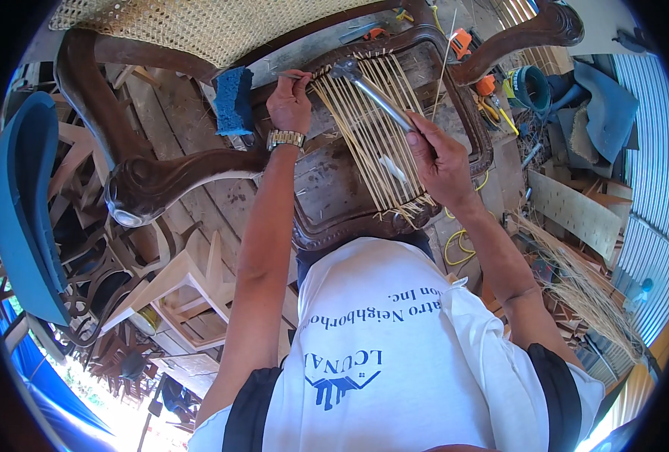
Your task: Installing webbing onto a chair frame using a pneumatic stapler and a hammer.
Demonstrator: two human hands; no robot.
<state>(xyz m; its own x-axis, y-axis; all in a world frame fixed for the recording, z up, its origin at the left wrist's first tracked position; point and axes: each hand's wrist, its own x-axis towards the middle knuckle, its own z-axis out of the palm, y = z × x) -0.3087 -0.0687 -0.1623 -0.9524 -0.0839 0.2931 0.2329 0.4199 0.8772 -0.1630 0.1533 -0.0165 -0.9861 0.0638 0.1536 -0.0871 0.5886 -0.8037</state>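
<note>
My left hand [290, 102], wrist in a metal watchband, pinches a small thin piece [292, 74] at the upper left of the dark carved chair seat frame [353, 230]. My right hand [437, 157] grips the metal shaft of a hammer [377, 90], whose head rests over the frame's upper rail, just right of my left fingertips. Pale cane strips [361, 143] are strung lengthwise across the frame, their loose ends sticking out at both rails. A small white piece [392, 169] lies among the lower strips. A blue foam block [233, 100] stands beside my left hand.
Dark wooden armrests [138, 184] and a woven cane back [146, 22] surround the work. Orange tools [486, 87], a green bucket [529, 89] and a yellow cord [459, 248] are at the right. Wooden chair frames [183, 294] crowd the left. Long cane strands [575, 279] lie at lower right.
</note>
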